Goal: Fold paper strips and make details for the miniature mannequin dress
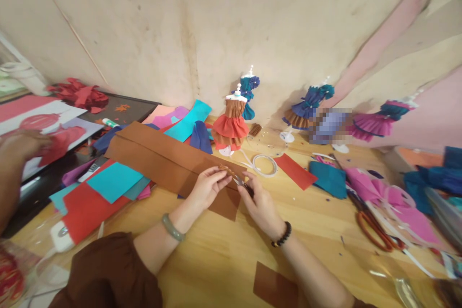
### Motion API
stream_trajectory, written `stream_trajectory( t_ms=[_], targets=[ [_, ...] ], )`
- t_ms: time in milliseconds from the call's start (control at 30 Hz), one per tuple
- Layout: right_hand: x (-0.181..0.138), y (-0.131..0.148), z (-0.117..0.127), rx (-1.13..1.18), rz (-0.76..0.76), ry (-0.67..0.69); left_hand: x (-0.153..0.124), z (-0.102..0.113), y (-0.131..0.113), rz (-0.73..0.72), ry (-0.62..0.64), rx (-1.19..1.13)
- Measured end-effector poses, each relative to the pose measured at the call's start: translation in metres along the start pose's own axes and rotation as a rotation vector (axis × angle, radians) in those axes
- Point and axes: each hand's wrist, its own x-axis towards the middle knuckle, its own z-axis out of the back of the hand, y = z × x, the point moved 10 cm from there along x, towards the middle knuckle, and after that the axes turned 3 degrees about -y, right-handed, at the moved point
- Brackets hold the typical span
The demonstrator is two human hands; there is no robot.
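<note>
My left hand [209, 185], with a green bangle at the wrist, pinches a small strip of folded brown paper [228, 169]. My right hand [260, 207], wearing a dark beaded bracelet, grips what look like small scissors [247, 188] with dark handles. Their metal blades reach to the brown strip between the two hands. Under and behind my hands lies a long sheet of brown paper [162, 159], creased lengthwise. Just beyond stands a miniature dress form in a brown and red ruffled dress [231, 125].
More small dress forms [310, 103] stand along the wall. Large orange-handled scissors [375, 233] and pink paper lie at right, near a white tape roll [264, 165]. Coloured sheets [115, 183] pile up at left, where another person's hand [27, 147] handles red paper. A brown piece [276, 284] lies in front.
</note>
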Motion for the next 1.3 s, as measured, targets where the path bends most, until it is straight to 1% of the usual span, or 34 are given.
stream_trajectory(
  t_ms=[333,700,833,1033,1167,1300],
  targets=[
    [0.001,-0.007,0.0,0.015,-0.014,-0.015,0.0,0.0,0.001,0.011,0.015,-0.022],
    [0.003,-0.004,0.001,-0.01,0.007,-0.026,-0.002,-0.005,-0.001,0.021,0.024,-0.01],
    [0.004,-0.001,0.005,-0.005,0.012,-0.02,-0.001,-0.002,-0.005,-0.001,0.015,-0.024],
    [0.007,0.01,0.004,0.007,0.022,0.028,-0.003,-0.007,-0.01,-0.007,0.037,-0.027],
    [0.011,0.016,0.005,0.026,0.043,0.023,-0.004,-0.007,-0.011,-0.011,0.034,-0.021],
    [0.013,0.015,0.002,0.053,0.033,0.041,-0.004,-0.008,-0.013,-0.018,0.044,-0.006]
  ],
)
